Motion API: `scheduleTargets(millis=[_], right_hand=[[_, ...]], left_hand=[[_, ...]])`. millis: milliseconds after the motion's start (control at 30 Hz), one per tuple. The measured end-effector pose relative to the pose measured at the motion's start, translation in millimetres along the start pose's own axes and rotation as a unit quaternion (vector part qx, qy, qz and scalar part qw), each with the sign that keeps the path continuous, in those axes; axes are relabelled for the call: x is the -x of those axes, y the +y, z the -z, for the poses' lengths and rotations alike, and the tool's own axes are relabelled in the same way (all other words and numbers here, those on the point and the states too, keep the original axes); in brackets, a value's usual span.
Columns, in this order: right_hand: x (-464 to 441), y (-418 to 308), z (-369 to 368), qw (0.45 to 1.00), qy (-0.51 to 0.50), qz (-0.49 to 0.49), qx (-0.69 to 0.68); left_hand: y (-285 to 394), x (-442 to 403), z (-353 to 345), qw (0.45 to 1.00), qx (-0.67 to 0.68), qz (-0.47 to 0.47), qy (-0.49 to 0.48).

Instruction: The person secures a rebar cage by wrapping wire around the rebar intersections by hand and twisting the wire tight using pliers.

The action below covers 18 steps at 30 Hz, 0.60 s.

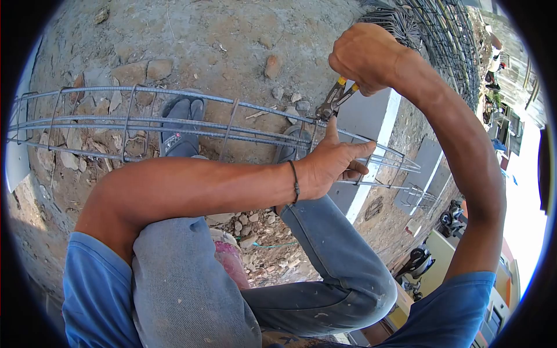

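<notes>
My right hand [368, 61] is closed around the yellow-gripped handles of steel pincers [331, 104]. The pincers' jaws are at the top bar of a rebar cage [249, 107], beside a stirrup; any wire in the jaws is too small to make out. My left hand [333, 162], with a dark cord at the wrist, lies over the cage with fingers apart. One of its digits reaches up to the pincers' jaws, another points right, and the rest are partly bent. The cage's long bars and square stirrups run across the view, over my shoes.
Grey blocks with white edges [380, 124] lie under the cage's right part. A bundle of wires [394, 26] and stacked rebar cages [449, 43] lie at the upper right. Stones [156, 69] litter the ground. Motorcycles [415, 264] and another person [493, 66] are farther off.
</notes>
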State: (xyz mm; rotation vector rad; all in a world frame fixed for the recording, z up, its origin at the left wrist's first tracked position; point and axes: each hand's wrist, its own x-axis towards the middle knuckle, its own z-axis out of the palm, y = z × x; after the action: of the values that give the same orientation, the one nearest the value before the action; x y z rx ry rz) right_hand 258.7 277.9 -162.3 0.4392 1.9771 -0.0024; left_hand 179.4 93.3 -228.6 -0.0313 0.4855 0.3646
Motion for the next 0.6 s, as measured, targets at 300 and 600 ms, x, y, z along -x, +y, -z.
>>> scheduleTargets(millis=[300,600], right_hand=[[-3.1,1.6,-18.5,0.971,0.195,0.039,0.131],[12.9,23.1,-54.3,0.892,0.406,0.152,0.126]], left_hand=[[-0.6,-10.4,-14.7,0.997,0.048,0.014,0.067],[-9.6,-0.5,-4.3,0.998,-0.027,0.045,0.028]])
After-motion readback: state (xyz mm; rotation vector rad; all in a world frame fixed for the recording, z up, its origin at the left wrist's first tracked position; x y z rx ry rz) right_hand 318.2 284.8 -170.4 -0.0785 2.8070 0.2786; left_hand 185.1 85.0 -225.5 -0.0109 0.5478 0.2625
